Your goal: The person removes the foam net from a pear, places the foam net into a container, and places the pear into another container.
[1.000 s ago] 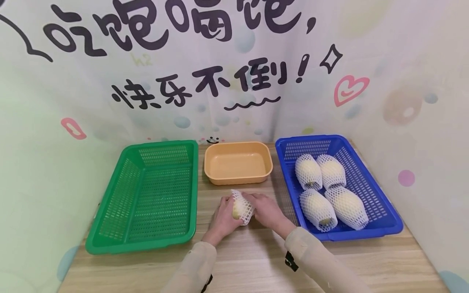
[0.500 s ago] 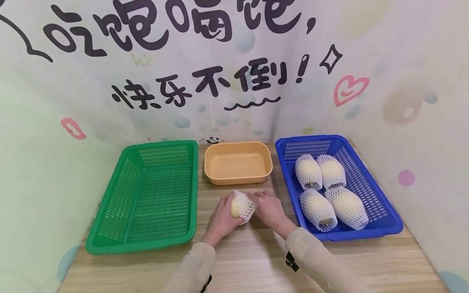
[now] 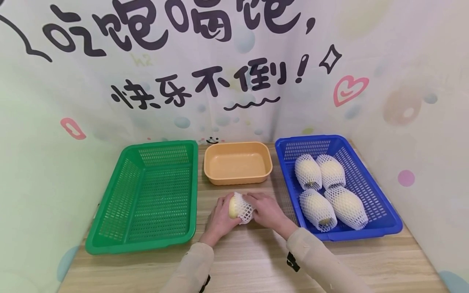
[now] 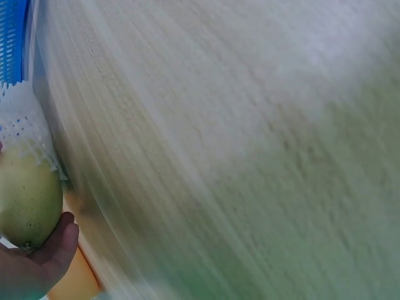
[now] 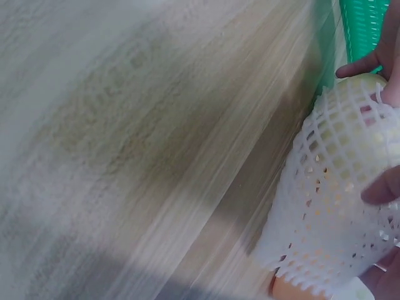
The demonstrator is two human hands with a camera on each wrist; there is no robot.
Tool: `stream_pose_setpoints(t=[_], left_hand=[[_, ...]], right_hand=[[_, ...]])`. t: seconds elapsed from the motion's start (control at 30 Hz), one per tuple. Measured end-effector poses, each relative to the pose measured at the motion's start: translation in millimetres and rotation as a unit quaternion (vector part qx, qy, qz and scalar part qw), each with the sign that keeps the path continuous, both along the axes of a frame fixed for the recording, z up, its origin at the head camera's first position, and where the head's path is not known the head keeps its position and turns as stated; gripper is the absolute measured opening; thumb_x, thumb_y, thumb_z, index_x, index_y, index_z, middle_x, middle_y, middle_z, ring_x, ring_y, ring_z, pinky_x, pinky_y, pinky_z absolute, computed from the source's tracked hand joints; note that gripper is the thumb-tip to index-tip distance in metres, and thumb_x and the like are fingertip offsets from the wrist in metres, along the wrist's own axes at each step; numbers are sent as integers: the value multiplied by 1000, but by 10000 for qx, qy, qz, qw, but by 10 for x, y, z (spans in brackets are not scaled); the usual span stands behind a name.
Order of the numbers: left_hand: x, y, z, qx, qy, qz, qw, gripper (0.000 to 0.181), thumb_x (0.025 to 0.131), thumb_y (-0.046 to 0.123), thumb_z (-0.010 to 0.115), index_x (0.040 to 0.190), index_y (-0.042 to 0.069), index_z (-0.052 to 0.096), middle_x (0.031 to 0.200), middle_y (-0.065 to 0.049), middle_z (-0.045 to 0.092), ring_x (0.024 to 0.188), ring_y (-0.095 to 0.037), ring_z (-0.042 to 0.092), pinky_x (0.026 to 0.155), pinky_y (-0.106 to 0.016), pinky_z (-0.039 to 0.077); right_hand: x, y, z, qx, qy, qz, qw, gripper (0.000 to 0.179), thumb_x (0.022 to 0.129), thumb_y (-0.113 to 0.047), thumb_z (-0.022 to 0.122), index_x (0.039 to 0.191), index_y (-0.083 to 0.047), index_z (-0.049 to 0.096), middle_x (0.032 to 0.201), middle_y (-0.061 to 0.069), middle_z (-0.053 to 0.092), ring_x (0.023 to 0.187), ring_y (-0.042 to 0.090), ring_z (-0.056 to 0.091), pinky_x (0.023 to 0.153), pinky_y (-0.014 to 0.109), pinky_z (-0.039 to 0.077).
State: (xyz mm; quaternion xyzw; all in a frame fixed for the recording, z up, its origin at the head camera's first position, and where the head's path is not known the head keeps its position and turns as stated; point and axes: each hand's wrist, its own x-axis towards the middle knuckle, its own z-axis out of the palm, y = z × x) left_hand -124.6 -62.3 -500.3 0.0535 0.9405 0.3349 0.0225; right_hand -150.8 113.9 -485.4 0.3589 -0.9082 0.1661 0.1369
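Observation:
A yellow-green mango [image 3: 232, 208] is held just above or on the table, partly inside a white foam net sleeve [image 3: 244, 210]. My left hand [image 3: 218, 219] grips the mango's bare stem end from the left. In the left wrist view, the speckled skin of the mango [image 4: 30, 197] shows below the foam net [image 4: 25, 115]. From the other side, my right hand [image 3: 269, 212] pinches the net. The right wrist view has the net sleeve [image 5: 328, 200] hanging loose past the fruit, with a finger [image 5: 382, 186] of the right hand on it.
At the right, a blue basket [image 3: 370, 235] bears several net-wrapped fruits [image 3: 346, 207]. A green basket [image 3: 143, 246] stands at the left, and a small orange tray [image 3: 238, 181] lies behind the hands. A printed curtain [image 3: 176, 126] closes off the back of the wooden table [image 3: 253, 260].
The foam net has slid to the right along the mango, baring more of the left end. My left hand has shifted slightly left with the fruit.

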Motion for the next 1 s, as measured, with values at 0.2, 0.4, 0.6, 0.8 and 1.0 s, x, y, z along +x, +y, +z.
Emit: stream_pose_setpoints(t=[0.2,0.4,0.6,0.8,1.0], left_hand=[[7,-12,-2,11,20,26,10000,79,66,31,75,132,20,34,115,-13,41,88,-31,51,61,-39,43],[37,-32,-12,5,105,157,9998,78,65,34,76,131,20,37,114,-12,41,86,-30,51,61,-38,43],[100,-35,33,56,205,259,9994,79,63,34,77,130,17,38,113,-11,41,84,-30,51,63,-39,43],[201,-13,154,-24,93,389,9992,80,64,40,75,131,20,36,115,-11,41,82,-30,53,61,-39,44],[290,-4,323,-11,112,305,9995,79,66,44,73,131,20,36,116,-10,41,82,-31,52,60,-40,43]], right_hand=[[15,4,30,-157,-9,-211,9997,42,61,4,64,102,-6,65,94,9,63,79,27,59,57,40,48],[44,14,91,-210,178,-540,9982,42,56,7,60,95,-5,65,91,9,63,75,27,59,49,40,46],[40,18,157,9,37,-772,9970,44,58,8,61,97,-9,67,94,7,63,77,26,60,51,38,47],[45,33,340,22,188,-877,9960,42,59,6,61,96,-12,67,91,3,63,71,24,59,48,37,45],[7,73,544,-215,407,-890,9950,41,59,7,57,94,-12,67,90,2,63,74,23,59,49,37,44]])
